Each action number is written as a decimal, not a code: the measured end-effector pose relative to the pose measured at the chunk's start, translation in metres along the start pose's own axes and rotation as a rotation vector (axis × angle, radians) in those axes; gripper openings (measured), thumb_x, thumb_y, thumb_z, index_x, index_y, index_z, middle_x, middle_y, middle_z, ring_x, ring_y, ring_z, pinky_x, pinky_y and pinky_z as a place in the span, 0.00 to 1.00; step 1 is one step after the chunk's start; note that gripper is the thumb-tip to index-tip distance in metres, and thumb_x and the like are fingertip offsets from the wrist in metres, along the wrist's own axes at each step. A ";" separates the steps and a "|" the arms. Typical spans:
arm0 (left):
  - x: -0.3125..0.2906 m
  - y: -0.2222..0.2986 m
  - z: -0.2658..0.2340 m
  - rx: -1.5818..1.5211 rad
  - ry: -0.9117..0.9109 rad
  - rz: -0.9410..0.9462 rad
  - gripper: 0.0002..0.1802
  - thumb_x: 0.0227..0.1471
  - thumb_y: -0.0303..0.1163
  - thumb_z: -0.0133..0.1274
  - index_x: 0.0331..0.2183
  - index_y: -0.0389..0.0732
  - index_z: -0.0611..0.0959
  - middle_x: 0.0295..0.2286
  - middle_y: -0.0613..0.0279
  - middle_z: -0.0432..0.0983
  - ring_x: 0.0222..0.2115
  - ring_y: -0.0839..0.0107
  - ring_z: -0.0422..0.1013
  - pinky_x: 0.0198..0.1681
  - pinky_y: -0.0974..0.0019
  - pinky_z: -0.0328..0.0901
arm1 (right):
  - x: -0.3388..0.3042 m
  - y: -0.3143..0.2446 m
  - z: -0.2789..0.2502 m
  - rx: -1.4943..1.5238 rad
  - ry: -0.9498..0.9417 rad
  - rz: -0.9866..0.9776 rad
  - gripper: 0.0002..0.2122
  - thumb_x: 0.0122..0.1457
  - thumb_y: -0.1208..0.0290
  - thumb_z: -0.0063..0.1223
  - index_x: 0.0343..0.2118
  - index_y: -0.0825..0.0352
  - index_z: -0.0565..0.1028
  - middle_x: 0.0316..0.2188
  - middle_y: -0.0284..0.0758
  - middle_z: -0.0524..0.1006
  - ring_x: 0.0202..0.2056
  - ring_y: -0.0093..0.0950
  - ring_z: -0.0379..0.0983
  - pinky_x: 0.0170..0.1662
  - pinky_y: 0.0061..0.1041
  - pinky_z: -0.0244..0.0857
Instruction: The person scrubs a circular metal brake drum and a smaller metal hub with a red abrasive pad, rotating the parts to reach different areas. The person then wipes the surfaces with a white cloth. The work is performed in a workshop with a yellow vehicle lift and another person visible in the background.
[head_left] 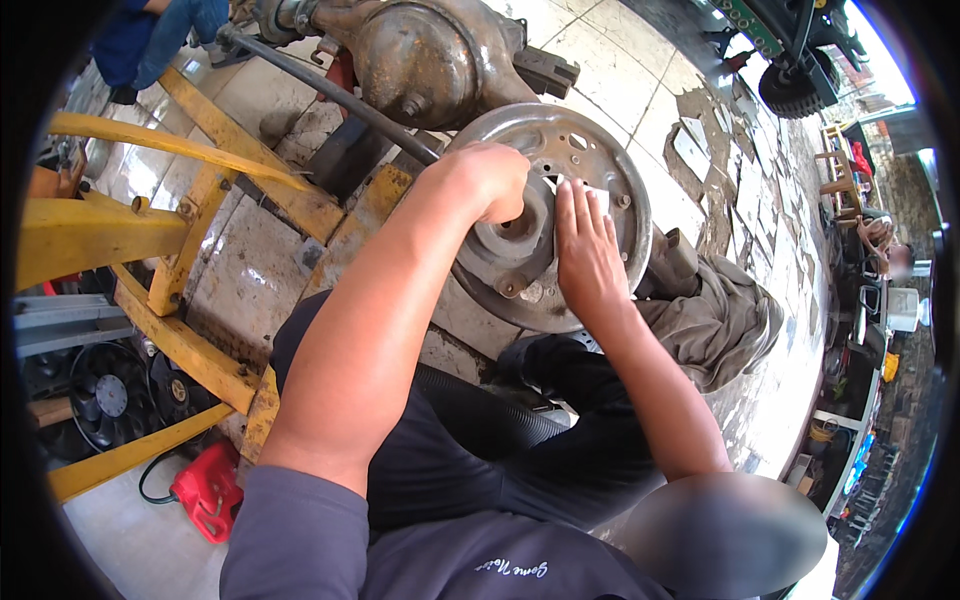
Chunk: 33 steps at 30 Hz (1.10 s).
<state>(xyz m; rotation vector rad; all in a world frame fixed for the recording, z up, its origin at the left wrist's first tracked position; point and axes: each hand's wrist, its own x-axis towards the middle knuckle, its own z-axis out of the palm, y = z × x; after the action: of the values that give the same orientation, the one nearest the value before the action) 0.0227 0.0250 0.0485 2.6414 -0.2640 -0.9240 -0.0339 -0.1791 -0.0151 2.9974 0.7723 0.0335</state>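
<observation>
A large round rusty metal plate point(628, 175) with several holes stands in front of me, at the end of an axle housing point(425, 65). It looks like a drum brake backing plate. My left hand point(490, 180) is closed in a fist at the plate's upper left, over its round centre; what its fingers hold, if anything, is hidden. Flat against the plate, just right of the centre, lies my right hand point(588, 245), fingers stretched out together. A small pale piece shows between the hands; I cannot make out what it is.
A yellow metal frame point(105, 235) stands at left, with a long metal bar point(330, 90) above it. Lower left are a black fan point(110, 395) and a red jerrycan point(208, 490). Brown cloth point(725, 315) lies right of the plate. A crouching person point(170, 45) is at upper left.
</observation>
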 end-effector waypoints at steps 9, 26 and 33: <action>0.007 -0.003 0.006 0.015 0.008 0.003 0.36 0.51 0.23 0.50 0.63 0.40 0.71 0.59 0.50 0.70 0.60 0.56 0.67 0.64 0.59 0.63 | -0.001 -0.009 0.001 -0.026 -0.021 0.037 0.28 0.68 0.75 0.36 0.70 0.72 0.49 0.72 0.47 0.52 0.71 0.46 0.49 0.70 0.48 0.51; 0.011 -0.003 0.008 0.018 -0.001 0.007 0.37 0.50 0.23 0.49 0.64 0.40 0.69 0.60 0.50 0.69 0.60 0.56 0.67 0.64 0.59 0.62 | -0.008 -0.010 0.003 -0.041 -0.012 0.050 0.29 0.67 0.75 0.38 0.70 0.73 0.50 0.71 0.48 0.52 0.72 0.46 0.49 0.70 0.48 0.51; 0.008 0.001 0.004 0.014 -0.008 0.004 0.37 0.50 0.22 0.49 0.64 0.41 0.69 0.59 0.50 0.70 0.60 0.56 0.67 0.64 0.59 0.63 | 0.006 0.008 0.000 -0.104 -0.026 0.044 0.29 0.66 0.78 0.39 0.69 0.74 0.50 0.70 0.52 0.53 0.70 0.50 0.51 0.69 0.48 0.52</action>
<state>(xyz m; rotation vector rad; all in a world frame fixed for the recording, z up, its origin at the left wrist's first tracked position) 0.0265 0.0212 0.0414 2.6493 -0.2780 -0.9346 -0.0250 -0.1839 -0.0144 2.9100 0.6794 0.0350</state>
